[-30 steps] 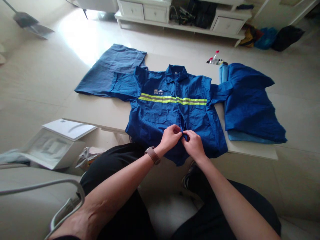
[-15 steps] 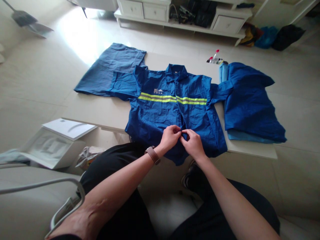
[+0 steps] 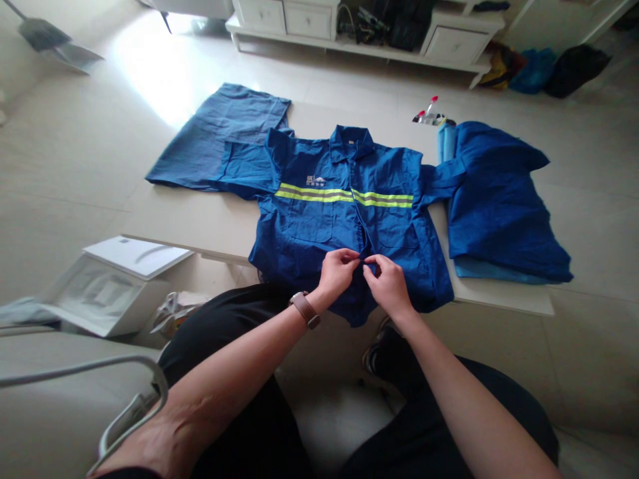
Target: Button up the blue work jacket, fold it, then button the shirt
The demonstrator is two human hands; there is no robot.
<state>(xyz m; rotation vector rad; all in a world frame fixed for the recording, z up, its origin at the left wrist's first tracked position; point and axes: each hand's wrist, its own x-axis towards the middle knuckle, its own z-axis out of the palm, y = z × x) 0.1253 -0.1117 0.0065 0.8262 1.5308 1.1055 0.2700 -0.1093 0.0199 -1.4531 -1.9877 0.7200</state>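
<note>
A blue work jacket (image 3: 314,223) with a yellow-and-grey reflective band lies face up, collar away from me, its lower edge hanging over the table's near side. At the lower front opening, my left hand (image 3: 338,274) pinches the placket edge between thumb and fingers. Right beside it, my right hand (image 3: 388,286) is closed in a pinch on the other side of the same opening. The fingertips of both hands almost meet; whatever small part lies between them is hidden. Above the hands the front edges overlap loosely up to the collar.
Folded blue cloth (image 3: 214,140) lies at the table's left, and a darker blue pile (image 3: 504,206) at the right. Bottles with red caps (image 3: 431,110) show behind the table (image 3: 200,223). A white box (image 3: 114,286) stands at the near left. A white cabinet (image 3: 309,23) is across the floor.
My right hand's thumb and fingers have shifted slightly at the placket, and its fingers sit a little farther apart. The jacket and my left hand stay nearly in place.
</note>
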